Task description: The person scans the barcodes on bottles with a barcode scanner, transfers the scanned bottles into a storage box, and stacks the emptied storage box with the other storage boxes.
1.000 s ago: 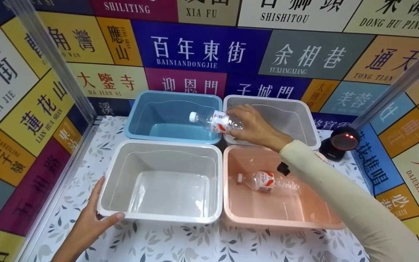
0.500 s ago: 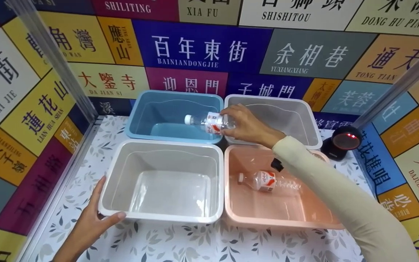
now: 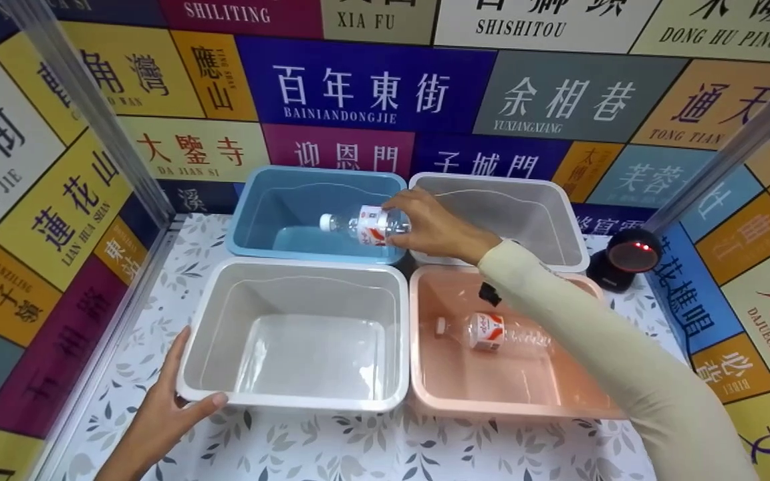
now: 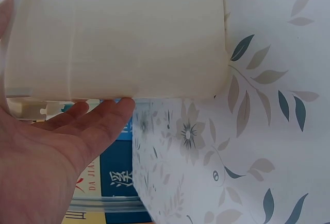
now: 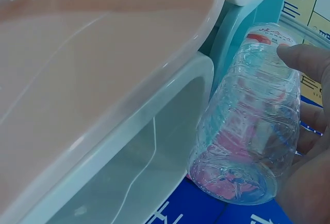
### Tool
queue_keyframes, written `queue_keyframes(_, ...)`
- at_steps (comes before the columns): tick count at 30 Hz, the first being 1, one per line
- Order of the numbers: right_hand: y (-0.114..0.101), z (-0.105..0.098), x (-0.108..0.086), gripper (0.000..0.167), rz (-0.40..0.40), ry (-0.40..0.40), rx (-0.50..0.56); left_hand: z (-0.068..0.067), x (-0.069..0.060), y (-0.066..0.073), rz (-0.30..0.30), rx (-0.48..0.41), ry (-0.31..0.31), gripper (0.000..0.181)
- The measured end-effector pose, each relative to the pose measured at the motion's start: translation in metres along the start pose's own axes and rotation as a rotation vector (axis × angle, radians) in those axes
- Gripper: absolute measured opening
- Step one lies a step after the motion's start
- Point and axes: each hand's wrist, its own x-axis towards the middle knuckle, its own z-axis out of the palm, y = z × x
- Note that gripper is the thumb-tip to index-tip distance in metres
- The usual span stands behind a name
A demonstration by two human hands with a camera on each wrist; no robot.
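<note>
The right hand [image 3: 435,226] grips a clear plastic bottle [image 3: 373,225] with a red and white label, held lying sideways over the right part of the blue bin [image 3: 241,220], cap to the left. In the right wrist view the thumb presses near the label of the bottle [image 5: 247,121]. The left hand [image 3: 161,407] touches the left front corner of the white bin [image 3: 305,401], thumb at its front rim; in the left wrist view the fingers of the left hand [image 4: 62,141] lie against the bin's wall [image 4: 129,38]. A second bottle [image 3: 490,332] lies in the pink bin [image 3: 519,409].
A grey bin [image 3: 492,179] stands behind the pink bin, beside the blue one. At its right is a black device [image 3: 625,257] with red lights. Printed panels [image 3: 365,80] surround the leaf-patterned table [image 3: 331,447] at the back and sides.
The right hand has moved left with the bottle, from near the gap between the two back bins to over the blue bin. The left hand stays at the white bin.
</note>
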Motion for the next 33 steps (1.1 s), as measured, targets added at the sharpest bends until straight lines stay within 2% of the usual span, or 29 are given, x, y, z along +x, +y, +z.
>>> queue_keyframes(5,-0.002,0.002,0.004,0.059,0.016,-0.026,-0.005,0.002,0.002,0.000,-0.025,-0.006,-0.018,0.120)
queue_keyframes(13,-0.004,0.016,0.017,0.058,-0.010,-0.041,0.001,-0.002,0.001,0.001,-0.106,0.011,-0.027,0.125)
queue_keyframes(21,-0.008,0.018,0.021,0.058,0.017,-0.054,-0.039,0.002,0.003,0.001,-0.114,0.007,-0.045,0.125)
queue_keyframes(28,-0.008,0.021,0.025,0.058,0.018,-0.047,-0.097,0.004,0.004,-0.002,-0.070,-0.010,-0.050,0.125)
queue_keyframes(33,-0.011,0.026,0.032,0.058,0.029,-0.053,-0.096,-0.001,0.004,-0.003,-0.116,-0.025,-0.065,0.125)
